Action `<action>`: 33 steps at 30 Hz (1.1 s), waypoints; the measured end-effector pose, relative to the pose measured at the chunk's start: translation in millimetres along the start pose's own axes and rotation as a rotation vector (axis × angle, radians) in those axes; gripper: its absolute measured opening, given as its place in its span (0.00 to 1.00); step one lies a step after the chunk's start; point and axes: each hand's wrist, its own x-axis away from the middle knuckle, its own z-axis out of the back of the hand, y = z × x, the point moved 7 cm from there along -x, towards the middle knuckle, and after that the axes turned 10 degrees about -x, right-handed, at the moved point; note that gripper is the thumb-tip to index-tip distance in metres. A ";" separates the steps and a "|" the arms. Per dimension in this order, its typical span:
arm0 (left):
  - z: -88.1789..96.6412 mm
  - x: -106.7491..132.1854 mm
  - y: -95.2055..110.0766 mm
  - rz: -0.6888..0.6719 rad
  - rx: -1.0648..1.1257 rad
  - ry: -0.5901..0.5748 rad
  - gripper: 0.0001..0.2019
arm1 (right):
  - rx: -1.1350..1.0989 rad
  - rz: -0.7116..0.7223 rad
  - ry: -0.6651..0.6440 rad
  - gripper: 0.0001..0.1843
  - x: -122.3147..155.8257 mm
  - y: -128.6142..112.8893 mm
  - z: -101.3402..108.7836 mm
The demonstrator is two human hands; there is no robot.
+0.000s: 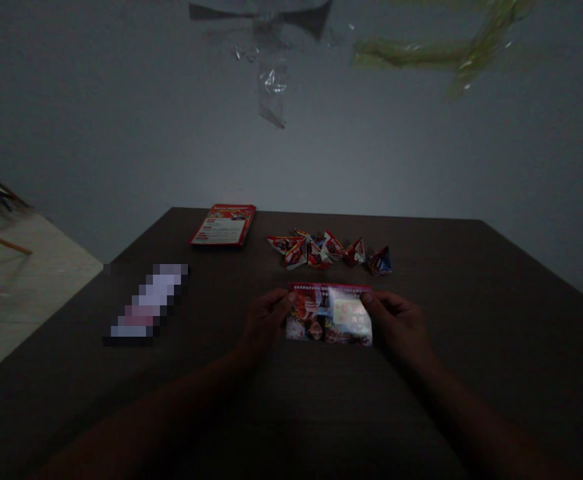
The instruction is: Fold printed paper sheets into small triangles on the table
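Observation:
A glossy printed leaflet (329,317) with pictures and a red upper edge is held up between my two hands above the dark table. My left hand (266,320) pinches its left edge, thumb on the near face. On the right edge, my right hand (401,323) grips it the same way, and the fingers behind the sheet are hidden. Just beyond the leaflet lies a row of small folded paper pieces (331,247), pointed and printed red, white and blue. Farther back on the left rests a stack of red and white leaflets (224,225).
A blurred-out, phone-like flat object (149,303) lies on the left of the dark wooden table (471,280). Behind the table's far edge rises a pale wall (421,153) with strips of tape (411,53). Pale floor shows beyond the left edge.

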 end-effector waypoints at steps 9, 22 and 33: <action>1.3 1.2 2.6 -0.033 -0.055 0.004 0.14 | -0.057 -0.030 0.004 0.16 1.2 2.8 -0.6; -0.4 0.3 2.6 -0.047 -0.013 0.026 0.13 | -0.040 -0.019 0.013 0.15 0.0 5.5 0.8; 0.5 1.7 3.4 -0.047 -0.024 0.019 0.13 | -0.047 -0.016 -0.006 0.15 1.4 3.9 -0.5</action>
